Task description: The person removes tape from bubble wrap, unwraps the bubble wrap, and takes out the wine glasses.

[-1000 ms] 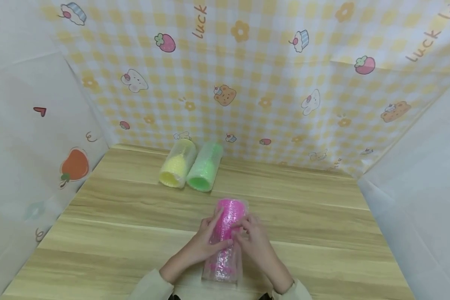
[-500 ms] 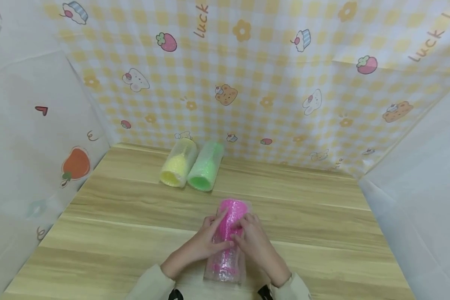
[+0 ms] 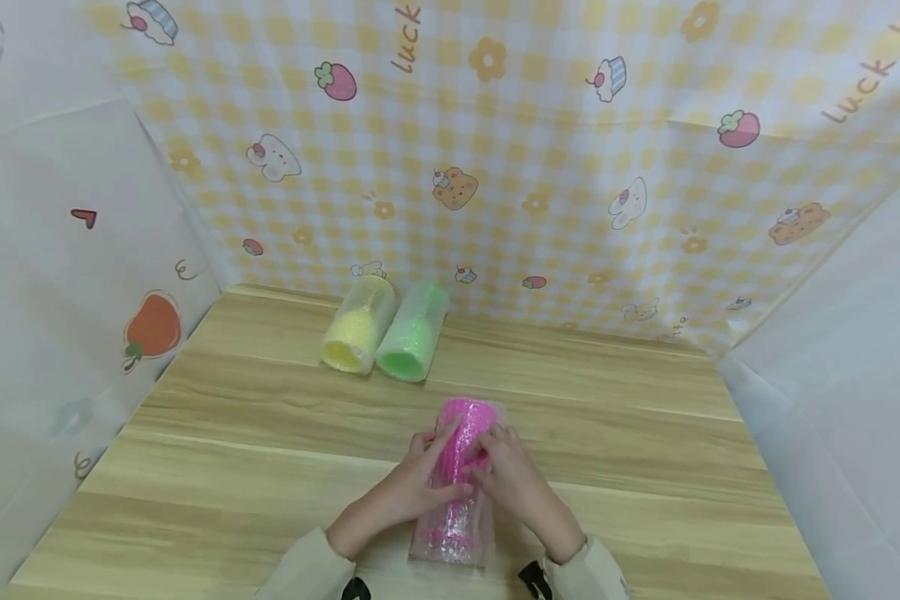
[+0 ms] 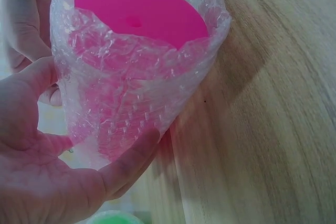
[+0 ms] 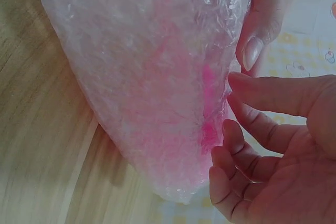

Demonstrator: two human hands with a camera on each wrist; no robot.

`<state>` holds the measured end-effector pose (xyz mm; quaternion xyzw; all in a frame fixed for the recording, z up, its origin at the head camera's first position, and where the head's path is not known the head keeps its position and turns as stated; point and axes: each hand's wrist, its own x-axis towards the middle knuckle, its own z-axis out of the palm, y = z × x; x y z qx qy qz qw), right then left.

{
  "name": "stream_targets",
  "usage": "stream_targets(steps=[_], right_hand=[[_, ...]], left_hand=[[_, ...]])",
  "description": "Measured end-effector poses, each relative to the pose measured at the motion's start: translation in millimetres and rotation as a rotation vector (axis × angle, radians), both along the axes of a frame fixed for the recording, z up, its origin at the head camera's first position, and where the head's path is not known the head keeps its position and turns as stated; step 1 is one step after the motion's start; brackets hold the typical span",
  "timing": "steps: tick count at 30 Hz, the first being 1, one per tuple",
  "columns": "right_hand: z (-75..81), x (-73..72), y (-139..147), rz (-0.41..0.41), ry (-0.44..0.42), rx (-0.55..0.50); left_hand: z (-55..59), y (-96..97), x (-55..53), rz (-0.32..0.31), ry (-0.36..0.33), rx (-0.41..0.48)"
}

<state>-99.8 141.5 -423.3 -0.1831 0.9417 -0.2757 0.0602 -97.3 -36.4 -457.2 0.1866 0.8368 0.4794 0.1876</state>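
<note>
A pink object in clear bubble wrap [image 3: 453, 525] lies on the table in front of the person, its long side pointing away. In the left wrist view its near end shows as a flat, round pink disc [image 4: 142, 11] inside the loose wrap. The left hand [image 3: 408, 487] holds the bundle from the left, thumb and fingers spread around its side. From the right, the right hand [image 3: 516, 479] pinches at the bubble wrap [image 5: 131, 72] along the upper side with bent fingers. Its thumb and forefinger tips meet the film near a left-hand fingertip.
Farther back on the table [image 3: 607, 400] lie two similar wrapped bundles side by side, one yellow [image 3: 356, 329] and one green [image 3: 412, 333]. Behind them rises a yellow checked cloth [image 3: 555, 150]. White sheets [image 3: 67, 275] enclose the sides.
The right hand's fingers have shifted slightly against the wrap. The left hand keeps its hold, and the bundle stays in nearly the same place.
</note>
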Motion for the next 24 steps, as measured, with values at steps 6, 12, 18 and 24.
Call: stream_targets(steps=[6, 12, 18, 24], right_hand=[[0.5, -0.4, -0.5, -0.012, 0.000, -0.019], [-1.0, 1.9, -0.5, 0.001, 0.021, 0.004], [-5.6, 2.9, 0.6, 0.068, 0.131, 0.070], [-8.9, 3.8, 1.8, 0.093, 0.171, 0.086]], left_hand=[[2.0, 1.7, -0.9, 0.008, -0.009, -0.017], [1.9, 2.3, 0.1, 0.004, -0.006, -0.026], [2.7, 2.5, -0.1, 0.001, -0.009, -0.032], [2.3, 2.4, -1.6, 0.000, 0.002, -0.031]])
